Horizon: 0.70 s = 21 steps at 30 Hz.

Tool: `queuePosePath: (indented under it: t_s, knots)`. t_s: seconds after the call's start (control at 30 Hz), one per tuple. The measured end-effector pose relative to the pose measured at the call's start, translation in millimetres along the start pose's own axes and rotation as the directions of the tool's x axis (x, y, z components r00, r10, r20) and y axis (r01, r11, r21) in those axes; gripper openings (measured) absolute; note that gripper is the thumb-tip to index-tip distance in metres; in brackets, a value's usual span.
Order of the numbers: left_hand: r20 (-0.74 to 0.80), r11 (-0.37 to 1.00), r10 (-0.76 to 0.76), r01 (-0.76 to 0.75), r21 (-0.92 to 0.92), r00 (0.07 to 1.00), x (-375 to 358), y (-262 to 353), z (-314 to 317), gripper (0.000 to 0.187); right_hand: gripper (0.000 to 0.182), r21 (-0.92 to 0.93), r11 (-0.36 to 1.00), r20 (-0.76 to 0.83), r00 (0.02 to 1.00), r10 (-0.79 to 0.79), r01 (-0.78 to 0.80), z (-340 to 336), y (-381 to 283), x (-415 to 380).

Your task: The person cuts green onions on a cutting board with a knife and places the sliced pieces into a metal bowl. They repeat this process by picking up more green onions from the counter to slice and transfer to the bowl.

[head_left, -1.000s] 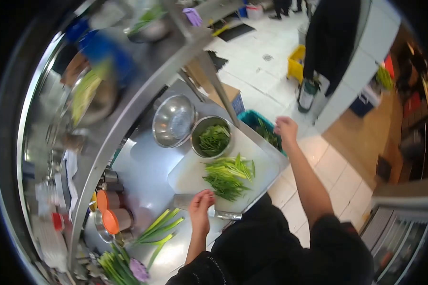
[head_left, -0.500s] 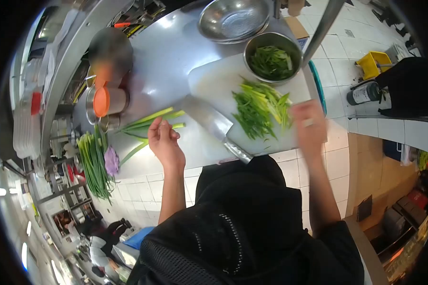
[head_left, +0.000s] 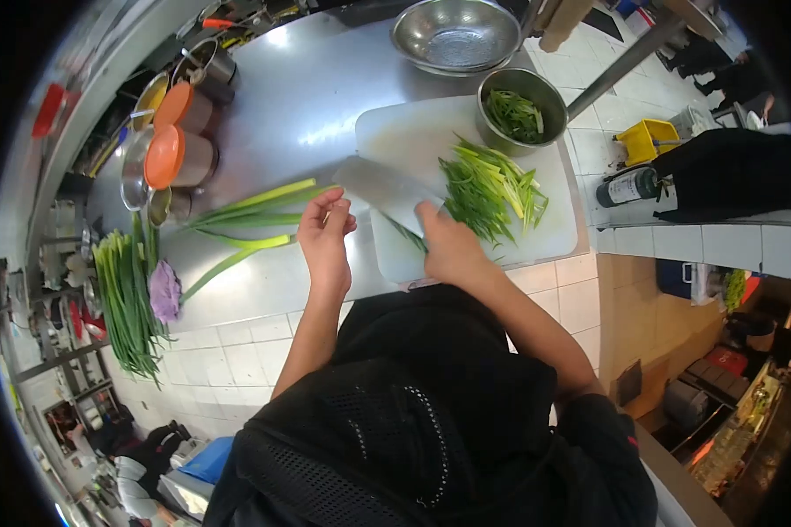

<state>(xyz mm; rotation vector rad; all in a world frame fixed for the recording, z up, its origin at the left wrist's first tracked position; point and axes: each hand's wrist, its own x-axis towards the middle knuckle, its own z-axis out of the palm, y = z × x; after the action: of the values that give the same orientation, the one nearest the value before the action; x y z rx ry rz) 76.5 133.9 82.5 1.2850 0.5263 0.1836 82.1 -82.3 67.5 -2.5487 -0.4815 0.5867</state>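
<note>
My right hand (head_left: 455,246) is wrapped round the handle of a wide cleaver (head_left: 382,189), whose blade tilts over the left part of the white cutting board (head_left: 395,132). A few green strips show under the blade. My left hand (head_left: 325,237), fingers curled, is in the air near the board's left edge; whether it holds anything is unclear. Sliced green onions (head_left: 492,189) are piled on the board's right side. Above them a steel bowl (head_left: 523,110) contains more cut greens. Long green onion stalks (head_left: 255,206) lie on the steel table left of my left hand.
A large steel bowl (head_left: 455,35) stands at the table's far side. Containers with orange lids (head_left: 165,156) are at the left. A green onion bunch (head_left: 123,299) and a purple cloth-like item (head_left: 164,292) lie near the left end. A metal post (head_left: 624,70) rises at the right.
My right hand has moved left from beside the sliced onions and taken hold of the cleaver's handle. The cleaver is now raised at an angle. The view has shifted.
</note>
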Motion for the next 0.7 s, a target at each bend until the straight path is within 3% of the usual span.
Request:
queuePosePath:
  t_s: [0.07,0.13,0.17,0.2,0.23,0.27,0.33,0.37,0.43,0.47,0.6,0.67,0.7]
  knots:
    - [0.035,1.0,-0.006,0.005,0.017,0.999,-2.6,-7.0,-14.3,0.023,0.067,0.307,0.951,-0.057,0.996,0.067,-0.046,-11.6,1.2,1.0]
    - [0.144,0.934,0.101,-0.143,0.328,0.984,-1.8,-14.3,-25.5,0.02,0.059,0.382,0.921,-0.095,0.989,0.114,-0.069,-16.7,-2.5,-5.4]
    - [0.244,0.883,0.188,-0.272,0.382,0.951,2.0,-32.1,-34.8,0.018,0.051,0.47,0.88,-0.139,0.98,0.143,-0.062,-22.1,-3.7,-11.7]
    - [0.239,0.894,0.18,-0.26,0.365,0.954,4.5,-35.3,-35.8,0.018,0.045,0.548,0.835,-0.179,0.969,0.172,-0.047,-28.7,-3.3,-15.8]
    - [0.413,0.823,0.229,-0.402,0.402,0.882,4.8,-38.0,-36.1,0.019,0.036,0.511,0.848,-0.359,0.931,0.066,0.137,-20.3,6.8,-12.8]
    - [0.573,0.736,0.248,-0.537,0.413,0.781,3.1,-41.3,-38.0,0.019,0.036,0.503,0.856,-0.335,0.94,0.065,0.12,-16.4,19.1,-21.0]
    - [0.572,0.682,0.239,-0.555,0.476,0.784,0.6,-50.4,-37.2,0.019,0.031,0.669,0.714,-0.055,0.945,0.322,-0.204,-33.2,2.6,-41.5]
    - [0.554,0.66,0.249,-0.558,0.504,0.795,1.8,-52.7,-36.3,0.019,0.023,0.527,0.824,-0.097,0.948,0.304,-0.21,-26.3,7.6,-49.7]
    - [0.525,0.627,0.294,-0.576,0.525,0.799,14.1,-51.0,-34.0,0.02,0.021,0.461,0.867,-0.152,0.946,0.287,-0.189,-13.7,3.3,-66.1]
    - [0.557,0.548,0.328,-0.634,0.546,0.763,20.2,-51.2,-35.3,0.019,0.019,0.399,0.899,-0.197,0.94,0.278,-0.183,-12.0,0.6,-72.2]
    - [0.645,0.376,0.331,-0.723,0.58,0.689,29.5,-52.9,-28.2,0.018,0.019,0.309,0.919,-0.177,0.934,0.309,-0.245,-4.4,-10.0,-93.6]
    - [0.673,0.321,0.319,-0.745,0.586,0.667,32.7,-59.3,-24.6,0.018,0.024,0.182,0.935,-0.071,0.944,0.322,-0.305,12.8,6.8,-92.1]
    - [0.703,0.272,0.301,-0.765,0.584,0.644,32.9,-57.1,-20.9,0.018,0.027,0.206,0.934,-0.043,0.951,0.307,-0.292,14.6,10.4,-90.5]
